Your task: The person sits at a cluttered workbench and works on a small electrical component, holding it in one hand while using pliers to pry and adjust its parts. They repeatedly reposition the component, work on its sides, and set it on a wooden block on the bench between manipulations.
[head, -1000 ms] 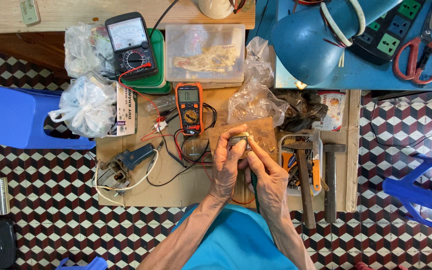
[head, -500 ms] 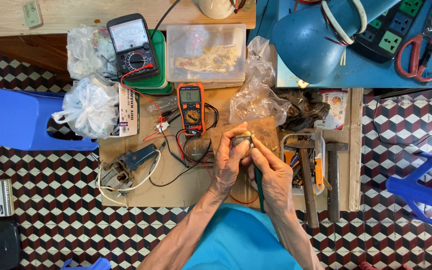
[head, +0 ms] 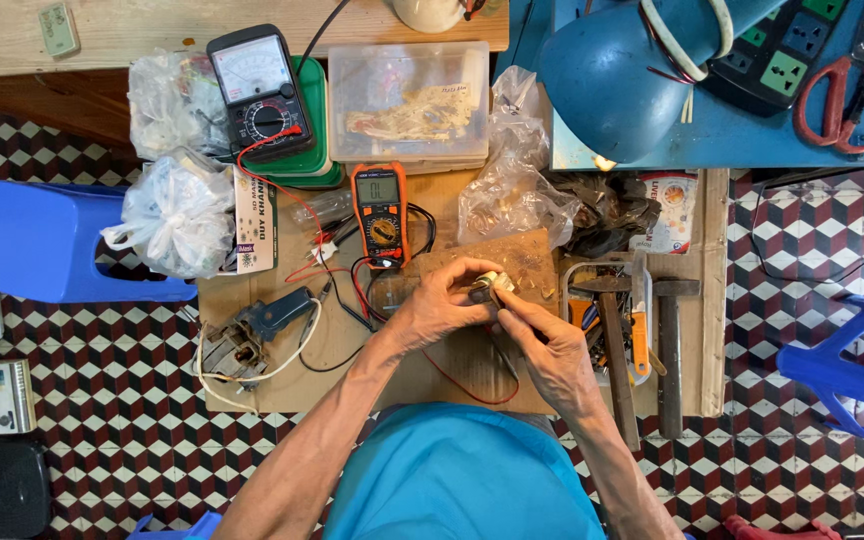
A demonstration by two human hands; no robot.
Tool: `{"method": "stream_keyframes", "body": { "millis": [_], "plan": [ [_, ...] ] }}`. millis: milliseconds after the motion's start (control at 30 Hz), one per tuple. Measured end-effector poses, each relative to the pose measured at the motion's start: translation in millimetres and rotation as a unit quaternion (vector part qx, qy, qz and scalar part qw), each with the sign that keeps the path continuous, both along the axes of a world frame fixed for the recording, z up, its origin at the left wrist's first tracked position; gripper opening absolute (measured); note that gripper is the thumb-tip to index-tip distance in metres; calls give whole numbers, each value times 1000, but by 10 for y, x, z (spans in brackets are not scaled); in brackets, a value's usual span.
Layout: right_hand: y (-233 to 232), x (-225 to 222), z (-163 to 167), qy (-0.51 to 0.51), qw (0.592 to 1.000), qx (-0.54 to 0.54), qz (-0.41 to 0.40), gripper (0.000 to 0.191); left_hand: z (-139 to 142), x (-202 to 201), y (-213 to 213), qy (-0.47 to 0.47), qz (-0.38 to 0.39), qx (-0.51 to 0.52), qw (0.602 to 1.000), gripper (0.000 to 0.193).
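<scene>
My two hands, left hand and right hand, pinch a small metal part; I fear it slipping toward the hammers at three o'clock.

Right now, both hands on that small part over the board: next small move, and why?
Probably steady it on the wooden board. Left hand and right hand pinch the small metal part in mid-air, which leaves no hand free for the orange multimeter nearby.
</scene>
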State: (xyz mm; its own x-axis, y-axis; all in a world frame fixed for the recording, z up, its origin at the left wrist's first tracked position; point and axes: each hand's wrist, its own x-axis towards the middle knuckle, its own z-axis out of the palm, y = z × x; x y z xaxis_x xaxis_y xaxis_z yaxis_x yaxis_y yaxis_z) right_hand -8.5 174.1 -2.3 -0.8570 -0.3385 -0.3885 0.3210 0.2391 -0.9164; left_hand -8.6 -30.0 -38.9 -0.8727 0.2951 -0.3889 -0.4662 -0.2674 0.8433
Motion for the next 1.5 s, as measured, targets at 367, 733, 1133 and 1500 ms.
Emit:
{"method": "stream_keyframes", "body": {
  "millis": [367,733,1133,1500],
  "plan": [
    [148,-170,189,-151,985,-18,83,73,-14,49,-83,50,-16,-12,999,52],
    [164,-137,338,-135,986,13,102,63,161,1,-146,41,-62,-91,993,48],
    [144,-22,284,-111,989,37,86,65,250,142,5,60,-22,-178,982,46],
    [232,-31,309,-93,989,0,111,64,264,110,-101,6,-54,-25,998,47]
  ]
}}
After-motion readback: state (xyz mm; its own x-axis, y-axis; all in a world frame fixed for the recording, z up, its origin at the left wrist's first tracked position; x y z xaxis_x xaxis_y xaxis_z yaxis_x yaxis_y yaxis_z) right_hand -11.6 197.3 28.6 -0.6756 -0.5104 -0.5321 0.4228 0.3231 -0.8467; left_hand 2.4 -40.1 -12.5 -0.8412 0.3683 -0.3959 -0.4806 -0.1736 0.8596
